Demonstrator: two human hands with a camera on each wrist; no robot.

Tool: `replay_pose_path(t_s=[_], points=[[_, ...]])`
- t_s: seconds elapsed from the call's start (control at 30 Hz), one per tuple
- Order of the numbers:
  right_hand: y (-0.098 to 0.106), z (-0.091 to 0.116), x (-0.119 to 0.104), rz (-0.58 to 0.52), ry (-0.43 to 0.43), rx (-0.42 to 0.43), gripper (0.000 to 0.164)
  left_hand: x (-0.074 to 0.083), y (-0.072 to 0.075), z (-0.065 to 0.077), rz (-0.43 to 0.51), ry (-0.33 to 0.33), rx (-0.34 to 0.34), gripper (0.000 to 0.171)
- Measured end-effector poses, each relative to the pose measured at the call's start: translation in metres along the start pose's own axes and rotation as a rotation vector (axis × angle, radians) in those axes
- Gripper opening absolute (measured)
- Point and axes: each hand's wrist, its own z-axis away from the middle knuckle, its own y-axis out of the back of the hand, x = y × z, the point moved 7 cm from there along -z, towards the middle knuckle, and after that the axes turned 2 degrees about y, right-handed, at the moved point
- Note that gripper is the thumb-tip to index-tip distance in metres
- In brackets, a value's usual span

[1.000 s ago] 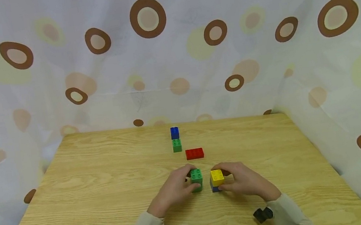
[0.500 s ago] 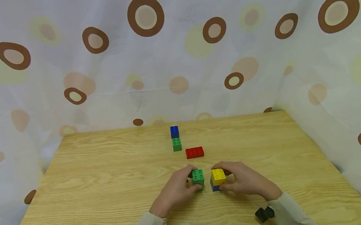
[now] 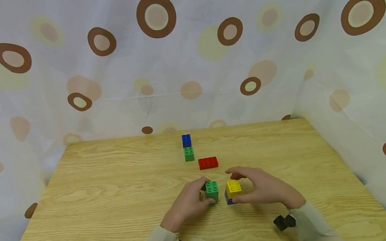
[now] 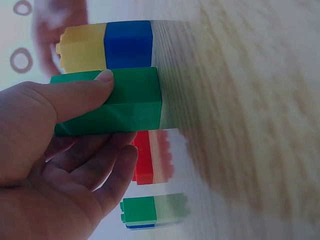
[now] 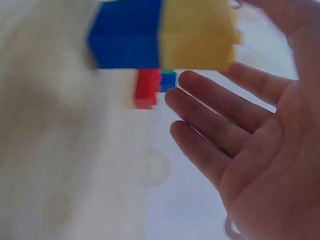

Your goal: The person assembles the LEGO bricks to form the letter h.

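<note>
My left hand (image 3: 189, 201) grips a stack of two green toy bricks (image 3: 212, 192), thumb on the near side and fingers behind. The stack stands upright on the table, its lower end at the wood in the left wrist view. Just to its right, a small gap away, stands a second stack with a yellow brick (image 3: 234, 188) on top of a blue brick (image 4: 129, 45). My right hand (image 3: 263, 186) is spread around this stack. Its fingers (image 5: 210, 110) are extended and apart from the bricks in the right wrist view, while the thumb overlaps the stack's near side in the head view.
Behind the hands lies a red brick (image 3: 208, 163), longer than the others. Further back, a green brick (image 3: 188, 154) and a blue brick (image 3: 186, 140) sit in line. A patterned curtain (image 3: 184, 56) hangs behind the wooden table (image 3: 105, 182).
My right hand has let go of the yellow and blue stack, its fingers lifting away and spreading. The green stack has shifted slightly right with my left hand still on it.
</note>
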Motion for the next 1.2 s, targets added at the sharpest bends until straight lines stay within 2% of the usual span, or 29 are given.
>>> replay_pose_path(t_s=[0.17, 0.3, 0.4, 0.53, 0.67, 0.9, 1.07, 1.2], points=[[0.028, -0.011, -0.013, 0.029, 0.035, 0.108, 0.064, 0.0, 0.0, 0.001, 0.005, 0.007, 0.002, 0.032], [0.049, -0.034, -0.016, 0.113, 0.059, 0.172, 0.056, -0.001, 0.001, 0.001, 0.014, 0.011, 0.006, 0.029], [0.059, -0.055, -0.014, 0.169, 0.073, 0.176, 0.054, -0.001, 0.002, 0.001, 0.015, 0.017, 0.006, 0.027], [0.064, -0.081, -0.011, 0.225, 0.093, 0.136, 0.054, -0.002, 0.002, 0.001, 0.018, 0.038, -0.004, 0.026], [0.057, -0.103, -0.004, 0.285, 0.075, 0.042, 0.051, -0.003, 0.003, 0.0, 0.031, 0.057, -0.018, 0.024], [0.025, -0.131, 0.013, 0.356, 0.002, -0.144, 0.044, -0.005, 0.002, -0.001, 0.039, 0.081, -0.037, 0.024], [0.005, -0.143, 0.023, 0.42, -0.002, -0.223, 0.042, -0.005, 0.001, -0.002, 0.018, 0.054, -0.025, 0.024], [-0.005, -0.145, 0.023, 0.431, 0.018, -0.247, 0.041, -0.007, 0.002, -0.002, 0.016, 0.052, -0.023, 0.023]])
